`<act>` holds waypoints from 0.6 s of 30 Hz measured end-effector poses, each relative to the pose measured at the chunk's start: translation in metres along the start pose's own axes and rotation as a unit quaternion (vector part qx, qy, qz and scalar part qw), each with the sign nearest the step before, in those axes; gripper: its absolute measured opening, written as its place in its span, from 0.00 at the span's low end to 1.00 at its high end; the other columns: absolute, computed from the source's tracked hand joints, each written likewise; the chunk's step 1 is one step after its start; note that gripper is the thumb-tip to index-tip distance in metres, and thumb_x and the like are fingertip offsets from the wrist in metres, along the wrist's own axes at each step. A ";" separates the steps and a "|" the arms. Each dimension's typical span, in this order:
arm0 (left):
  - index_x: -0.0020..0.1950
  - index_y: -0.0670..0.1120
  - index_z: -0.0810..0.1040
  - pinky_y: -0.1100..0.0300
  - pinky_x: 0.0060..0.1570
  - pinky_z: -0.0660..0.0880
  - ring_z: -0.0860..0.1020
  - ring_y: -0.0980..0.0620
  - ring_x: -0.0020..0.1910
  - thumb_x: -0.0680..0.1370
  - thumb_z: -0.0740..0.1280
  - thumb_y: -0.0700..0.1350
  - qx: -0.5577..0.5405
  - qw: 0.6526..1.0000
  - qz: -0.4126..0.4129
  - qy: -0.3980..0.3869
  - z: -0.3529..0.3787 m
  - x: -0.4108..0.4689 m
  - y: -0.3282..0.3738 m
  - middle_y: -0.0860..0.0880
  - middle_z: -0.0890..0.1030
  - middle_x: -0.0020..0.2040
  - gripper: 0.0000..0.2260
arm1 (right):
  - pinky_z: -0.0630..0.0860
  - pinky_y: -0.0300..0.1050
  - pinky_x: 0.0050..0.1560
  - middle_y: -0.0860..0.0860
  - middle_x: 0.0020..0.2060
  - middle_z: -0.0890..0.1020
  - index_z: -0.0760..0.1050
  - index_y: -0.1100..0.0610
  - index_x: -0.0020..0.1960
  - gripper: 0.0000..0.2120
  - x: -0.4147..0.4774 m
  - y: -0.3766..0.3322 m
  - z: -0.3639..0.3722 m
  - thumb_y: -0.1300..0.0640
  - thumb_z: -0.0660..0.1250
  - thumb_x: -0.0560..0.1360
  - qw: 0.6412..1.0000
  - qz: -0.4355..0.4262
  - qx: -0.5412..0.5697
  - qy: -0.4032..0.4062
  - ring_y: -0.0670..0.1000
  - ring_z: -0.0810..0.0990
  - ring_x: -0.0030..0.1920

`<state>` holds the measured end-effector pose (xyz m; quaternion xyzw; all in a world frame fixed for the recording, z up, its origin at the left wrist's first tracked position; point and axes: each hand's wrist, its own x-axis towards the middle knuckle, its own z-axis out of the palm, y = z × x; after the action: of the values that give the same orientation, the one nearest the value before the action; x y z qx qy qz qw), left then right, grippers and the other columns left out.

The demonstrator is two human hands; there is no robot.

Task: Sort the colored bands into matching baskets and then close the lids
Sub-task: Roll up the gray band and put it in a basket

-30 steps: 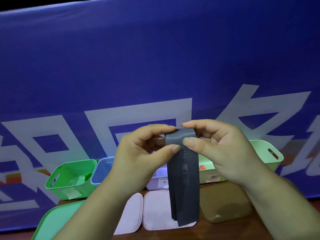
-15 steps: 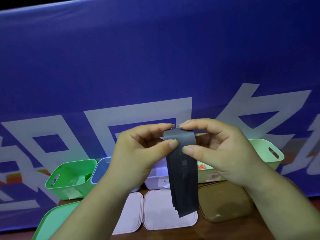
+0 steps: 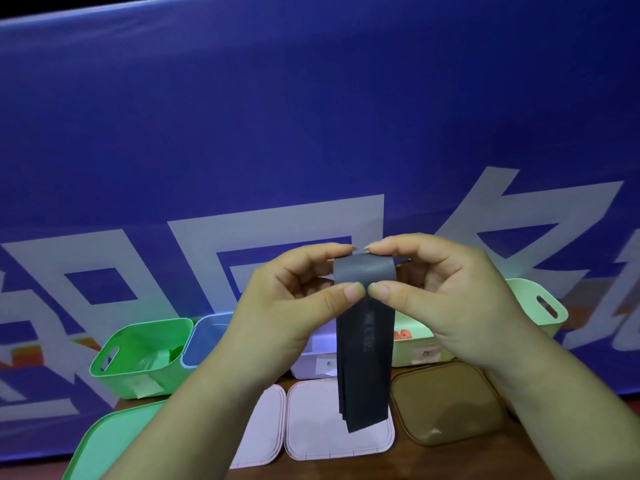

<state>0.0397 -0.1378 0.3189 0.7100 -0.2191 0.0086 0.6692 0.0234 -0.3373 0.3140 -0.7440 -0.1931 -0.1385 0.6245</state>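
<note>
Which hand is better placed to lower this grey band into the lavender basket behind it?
Left, probably: both hands pinch the grey band, but the left hand is in front of the lavender basket, the right hand before the pale green basket.

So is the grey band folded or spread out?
Folded. The band loops over at the top, pinched by left hand and right hand; layered edges show at its bottom.

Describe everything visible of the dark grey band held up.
The dark grey flat band looks matte and rubbery, with faint print down its front. Folded over at the top, it hangs in several layers, lower ends uneven. The left hand and right hand pinch the fold, thumbs in front, forefingers on top. It hangs in the air, in front of the pale pink lid.
</note>
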 end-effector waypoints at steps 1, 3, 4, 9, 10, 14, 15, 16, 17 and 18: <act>0.59 0.50 0.81 0.65 0.47 0.79 0.85 0.50 0.49 0.67 0.74 0.43 0.002 1.000 -0.001 -0.006 0.000 0.000 -0.001 0.51 0.86 0.52 0.21 | 0.82 0.46 0.51 0.46 0.49 0.85 0.80 0.46 0.56 0.18 0.000 0.000 0.000 0.53 0.74 0.67 1.000 0.000 0.000 0.001 0.51 0.85 0.51; 0.61 0.48 0.80 0.65 0.47 0.79 0.85 0.51 0.48 0.67 0.74 0.41 0.001 1.000 0.002 -0.014 0.001 0.000 -0.002 0.50 0.86 0.52 0.22 | 0.83 0.48 0.51 0.47 0.50 0.85 0.81 0.45 0.56 0.17 0.001 0.000 -0.001 0.52 0.74 0.67 1.000 0.003 -0.003 0.007 0.52 0.85 0.50; 0.61 0.48 0.79 0.64 0.47 0.79 0.84 0.52 0.48 0.67 0.74 0.41 0.005 1.000 0.008 -0.015 0.001 0.000 -0.002 0.50 0.85 0.51 0.22 | 0.83 0.49 0.51 0.46 0.50 0.85 0.81 0.45 0.56 0.17 0.001 0.000 -0.001 0.51 0.74 0.66 1.000 0.004 -0.007 0.010 0.51 0.85 0.50; 0.60 0.48 0.79 0.67 0.46 0.78 0.83 0.56 0.46 0.68 0.74 0.40 0.038 0.998 0.044 -0.009 0.003 -0.001 -0.004 0.56 0.85 0.49 0.21 | 0.82 0.41 0.50 0.45 0.50 0.85 0.80 0.47 0.56 0.18 0.001 0.000 -0.001 0.52 0.72 0.67 1.000 0.012 0.003 0.004 0.47 0.85 0.52; 0.60 0.48 0.80 0.64 0.47 0.79 0.84 0.54 0.48 0.69 0.74 0.40 0.042 0.998 0.049 -0.006 0.002 -0.001 -0.005 0.55 0.85 0.50 0.20 | 0.82 0.40 0.50 0.45 0.50 0.85 0.80 0.47 0.57 0.18 0.001 0.000 -0.001 0.52 0.72 0.67 1.000 0.015 0.002 0.004 0.47 0.85 0.53; 0.60 0.53 0.81 0.52 0.54 0.81 0.83 0.43 0.54 0.70 0.78 0.45 0.058 0.995 0.078 0.009 0.000 -0.002 -0.007 0.51 0.85 0.54 0.19 | 0.82 0.42 0.52 0.47 0.50 0.85 0.81 0.48 0.56 0.20 0.001 -0.002 -0.001 0.50 0.73 0.65 1.000 0.024 0.011 0.011 0.48 0.84 0.53; 0.60 0.54 0.81 0.51 0.54 0.81 0.83 0.42 0.54 0.70 0.76 0.47 0.059 0.995 0.084 0.011 0.000 -0.002 -0.007 0.51 0.85 0.55 0.19 | 0.82 0.41 0.52 0.47 0.50 0.86 0.82 0.48 0.56 0.19 0.001 -0.002 -0.001 0.49 0.73 0.65 1.000 0.026 0.013 0.011 0.48 0.84 0.53; 0.60 0.55 0.81 0.50 0.54 0.81 0.82 0.42 0.54 0.70 0.75 0.48 0.059 0.994 0.088 0.011 -0.001 -0.002 -0.007 0.51 0.85 0.55 0.19 | 0.81 0.39 0.51 0.46 0.49 0.86 0.81 0.48 0.55 0.19 0.000 -0.004 0.000 0.50 0.72 0.65 0.999 0.028 0.015 0.009 0.46 0.85 0.52; 0.60 0.55 0.81 0.51 0.54 0.81 0.82 0.42 0.54 0.70 0.75 0.48 0.059 0.994 0.090 0.011 -0.001 -0.002 -0.006 0.51 0.85 0.55 0.18 | 0.81 0.37 0.49 0.44 0.48 0.86 0.81 0.49 0.55 0.19 0.000 -0.005 0.000 0.51 0.72 0.65 0.999 0.029 0.020 0.006 0.45 0.85 0.51; 0.59 0.55 0.81 0.52 0.54 0.81 0.83 0.42 0.54 0.70 0.75 0.48 0.058 0.994 0.091 0.012 -0.001 -0.002 -0.005 0.51 0.85 0.54 0.18 | 0.80 0.34 0.47 0.43 0.47 0.86 0.81 0.50 0.55 0.18 0.000 -0.006 0.001 0.52 0.72 0.65 0.999 0.030 0.027 0.003 0.44 0.85 0.50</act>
<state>0.0397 -0.1362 0.3137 0.7245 -0.2739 0.0906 0.6260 0.0204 -0.3356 0.3188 -0.7319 -0.1725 -0.1164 0.6489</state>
